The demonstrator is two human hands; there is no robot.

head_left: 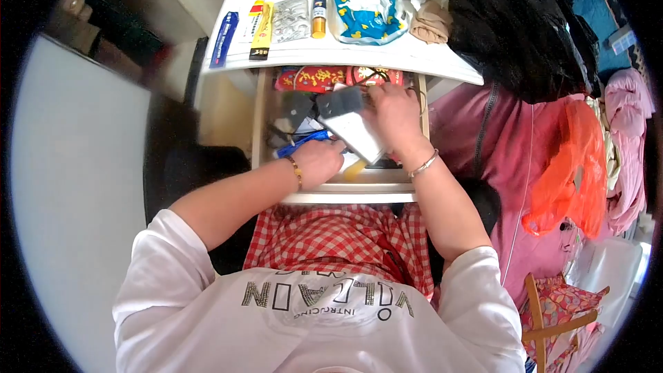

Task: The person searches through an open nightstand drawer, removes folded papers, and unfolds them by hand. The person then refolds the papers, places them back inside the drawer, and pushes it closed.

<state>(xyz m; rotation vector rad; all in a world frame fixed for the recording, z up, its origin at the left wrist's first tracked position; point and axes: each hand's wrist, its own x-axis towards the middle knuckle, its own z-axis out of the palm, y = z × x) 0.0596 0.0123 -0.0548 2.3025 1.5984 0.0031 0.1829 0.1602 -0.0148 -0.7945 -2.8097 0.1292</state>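
Being clasped by the right hand point(399, 119), a white box point(356, 135) tilted over the drawer point(345, 197), left hand point(319, 163) placed against a blue object point(300, 144), its grip unclear.

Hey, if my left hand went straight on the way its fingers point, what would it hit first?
Your left hand would probably meet the white oblong item first, though depth is unclear and it might pass underneath.

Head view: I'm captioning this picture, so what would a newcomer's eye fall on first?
Probably the bright orange-red plastic bag at the right, beside pink fabric. Then the open drawer at the centre, where the right hand touches a blurred white object and the left hand is by a blue item.
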